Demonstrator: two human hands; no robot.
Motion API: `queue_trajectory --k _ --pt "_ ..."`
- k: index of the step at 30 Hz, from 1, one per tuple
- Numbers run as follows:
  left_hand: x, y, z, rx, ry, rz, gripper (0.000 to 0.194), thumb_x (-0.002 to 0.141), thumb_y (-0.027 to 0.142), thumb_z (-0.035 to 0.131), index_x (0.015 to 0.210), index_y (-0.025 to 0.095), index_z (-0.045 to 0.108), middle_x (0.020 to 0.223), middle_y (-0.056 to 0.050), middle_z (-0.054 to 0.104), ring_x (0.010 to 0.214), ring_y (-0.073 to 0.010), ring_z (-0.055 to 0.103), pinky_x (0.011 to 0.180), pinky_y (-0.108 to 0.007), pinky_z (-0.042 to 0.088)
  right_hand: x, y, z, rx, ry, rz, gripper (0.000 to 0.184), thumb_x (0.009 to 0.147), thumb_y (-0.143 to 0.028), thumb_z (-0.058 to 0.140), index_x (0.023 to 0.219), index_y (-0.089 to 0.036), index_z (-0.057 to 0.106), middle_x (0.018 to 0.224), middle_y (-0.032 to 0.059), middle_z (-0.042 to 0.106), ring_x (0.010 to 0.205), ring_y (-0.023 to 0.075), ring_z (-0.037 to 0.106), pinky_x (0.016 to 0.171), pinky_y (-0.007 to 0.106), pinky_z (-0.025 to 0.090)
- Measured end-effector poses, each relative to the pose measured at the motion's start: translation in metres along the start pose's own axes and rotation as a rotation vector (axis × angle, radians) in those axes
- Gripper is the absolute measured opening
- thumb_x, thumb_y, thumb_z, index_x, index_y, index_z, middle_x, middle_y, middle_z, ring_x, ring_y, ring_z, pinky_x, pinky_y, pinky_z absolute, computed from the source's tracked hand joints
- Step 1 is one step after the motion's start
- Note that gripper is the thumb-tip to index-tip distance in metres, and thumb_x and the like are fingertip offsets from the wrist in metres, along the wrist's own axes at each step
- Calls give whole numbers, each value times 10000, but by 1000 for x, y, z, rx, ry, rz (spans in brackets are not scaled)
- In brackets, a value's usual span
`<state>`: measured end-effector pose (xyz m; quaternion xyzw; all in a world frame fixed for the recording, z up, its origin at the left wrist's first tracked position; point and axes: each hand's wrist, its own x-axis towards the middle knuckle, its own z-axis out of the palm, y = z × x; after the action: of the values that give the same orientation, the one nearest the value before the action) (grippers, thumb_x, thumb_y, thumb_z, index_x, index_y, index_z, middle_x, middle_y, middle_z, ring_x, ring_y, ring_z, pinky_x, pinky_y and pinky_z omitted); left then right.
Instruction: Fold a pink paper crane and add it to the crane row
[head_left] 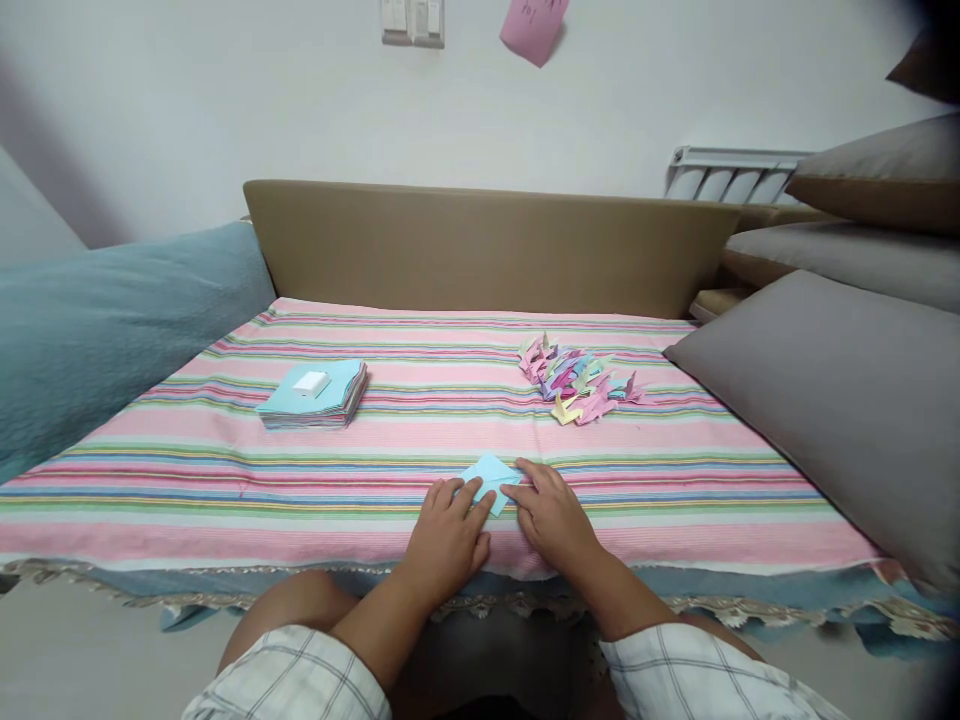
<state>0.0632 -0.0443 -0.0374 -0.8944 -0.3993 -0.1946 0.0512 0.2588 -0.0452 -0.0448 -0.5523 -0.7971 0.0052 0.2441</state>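
Note:
A light blue piece of folded paper (489,470) lies on the striped cloth close to the front edge, with creases across it. My left hand (448,525) rests on its left side, fingers stretched out and pressing down. On the right side, my right hand (551,508) touches the paper with its fingertips, the fingers apart. Farther back to the right sits a heap of folded paper cranes (574,380) in pink, purple, yellow and blue. To the left stands a stack of square paper (330,395) with a small white block (311,384) on top.
The striped cloth (420,370) covers the seat. A tan backrest (487,245) runs along the wall. Grey cushions (840,400) are piled at the right, and a blue-covered armrest (135,320) stands at the left. A pink note (534,28) hangs on the wall.

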Motion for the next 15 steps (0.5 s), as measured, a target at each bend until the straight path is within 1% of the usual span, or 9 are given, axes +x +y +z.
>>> queue_trajectory --k 4,9,12,14,15 --pt "0 0 0 19 -15 3 499 755 234 576 1248 232 498 1298 -89 493 1133 -300 421 998 -532 319 0 4 -5 -8 7 55 404 757 -79 498 1073 -265 668 1291 85 484 1139 260 433 956 432 399" --pt "0 0 0 30 -19 12 503 759 224 563 1257 225 490 1300 -85 493 1132 -304 415 995 -532 322 1 9 -9 -17 -9 117 390 758 -70 479 1056 -227 677 1257 105 520 1116 276 457 950 425 406" --pt "0 0 0 29 -8 10 505 756 221 564 1255 231 492 1302 -79 493 1133 -306 415 996 -532 321 4 9 -12 -9 29 168 341 761 -64 461 984 -188 688 1188 128 563 1082 280 481 933 429 415" --pt "0 0 0 29 -1 8 501 755 224 566 1251 233 498 1298 -77 497 1131 -306 420 998 -531 320 7 7 -13 13 70 146 308 780 -78 446 959 -171 680 1136 130 591 1063 267 499 933 426 416" --pt "0 0 0 30 0 5 500 754 227 570 1249 235 501 1296 -76 499 1128 -304 424 998 -529 320 8 5 -13 29 80 96 307 795 -90 437 979 -170 669 1133 123 597 1073 256 502 947 426 406"
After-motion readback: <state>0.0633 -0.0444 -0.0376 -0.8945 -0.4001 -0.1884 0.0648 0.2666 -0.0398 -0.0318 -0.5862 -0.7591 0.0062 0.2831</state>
